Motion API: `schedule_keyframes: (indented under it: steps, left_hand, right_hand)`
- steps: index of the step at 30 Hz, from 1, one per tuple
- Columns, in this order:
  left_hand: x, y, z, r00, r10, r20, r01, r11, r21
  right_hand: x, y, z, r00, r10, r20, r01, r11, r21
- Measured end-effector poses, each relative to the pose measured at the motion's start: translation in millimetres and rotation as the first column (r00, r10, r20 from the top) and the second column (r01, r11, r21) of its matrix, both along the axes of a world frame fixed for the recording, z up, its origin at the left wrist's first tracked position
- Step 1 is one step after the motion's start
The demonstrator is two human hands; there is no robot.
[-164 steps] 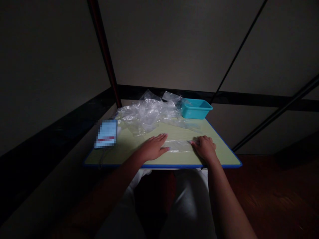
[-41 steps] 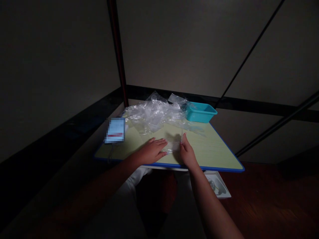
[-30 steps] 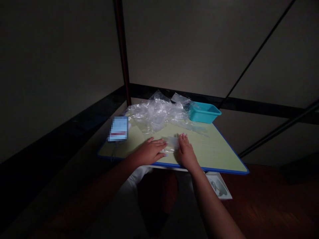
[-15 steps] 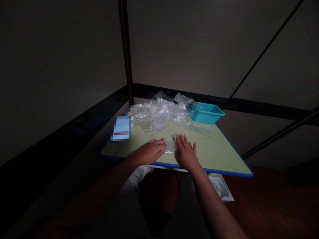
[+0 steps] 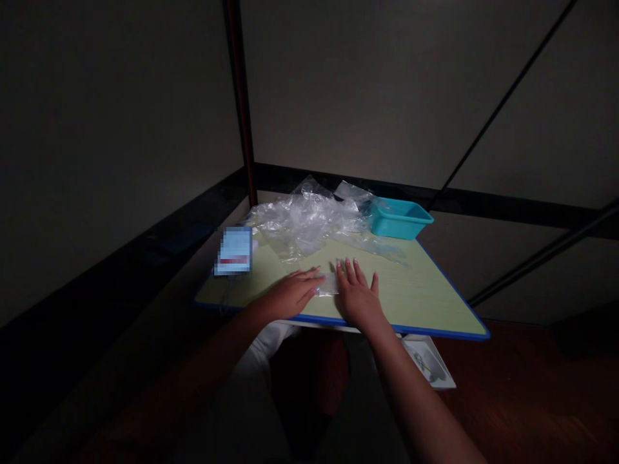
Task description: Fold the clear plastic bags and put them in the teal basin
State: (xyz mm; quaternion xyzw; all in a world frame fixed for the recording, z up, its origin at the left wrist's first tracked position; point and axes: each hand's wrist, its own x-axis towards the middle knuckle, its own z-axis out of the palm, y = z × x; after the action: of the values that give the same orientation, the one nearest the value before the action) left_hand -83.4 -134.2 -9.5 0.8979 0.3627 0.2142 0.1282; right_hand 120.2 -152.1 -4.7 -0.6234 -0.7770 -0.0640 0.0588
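Note:
A small clear plastic bag (image 5: 329, 284) lies flat near the front edge of the table (image 5: 416, 290). My left hand (image 5: 296, 291) rests palm down on its left end, fingers stretched out and pointing right. On the right end lies my right hand (image 5: 358, 293), flat with the fingers spread and pointing away from me. Both hands partly cover the bag, so its ends are hidden. Behind them spreads a loose heap of crumpled clear plastic bags (image 5: 309, 216).
A turquoise plastic basket (image 5: 401, 222) stands at the back right, touching the heap. At the left edge is a phone-like device (image 5: 234, 250) with a blurred bright screen. Walls enclose the table's back. A white box (image 5: 429, 362) sits below the right front edge.
My right hand has slid slightly left, closer to my left hand, so less of the small bag shows between them. The left hand stays nearly in place.

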Motion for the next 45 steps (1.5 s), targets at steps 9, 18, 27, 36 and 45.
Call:
schedule_keyframes:
  steps: [9, 18, 27, 36, 45]
  left_hand:
    - [1.3, 1.2, -3.6, 0.998, 0.011, 0.068, -0.010, 1.000, -0.015]
    - [-0.5, 0.4, -2.0, 0.994, 0.022, 0.103, -0.015, 0.997, -0.071]
    - [2.7, 4.3, -1.6, 0.997, -0.009, 0.074, 0.007, 1.000, 0.023]
    - [7.0, 8.8, 5.0, 0.995, 0.036, 0.092, -0.040, 0.998, 0.042]
    - [5.6, 18.0, 6.1, 0.987, 0.160, 0.017, -0.161, 0.986, 0.042]
  right_hand:
    - [-6.9, -0.8, 0.7, 1.000, 0.004, -0.017, -0.003, 0.996, 0.085]
    - [16.4, -7.0, 3.1, 0.990, 0.063, -0.123, -0.059, 0.998, 0.032]
    - [29.2, -6.5, -2.4, 0.971, 0.152, -0.183, -0.149, 0.988, 0.030]
    - [27.4, -8.1, -2.3, 0.955, 0.124, -0.270, -0.117, 0.992, 0.043]
    - [27.1, -9.0, -3.7, 0.936, 0.088, -0.340, -0.068, 0.995, 0.070]
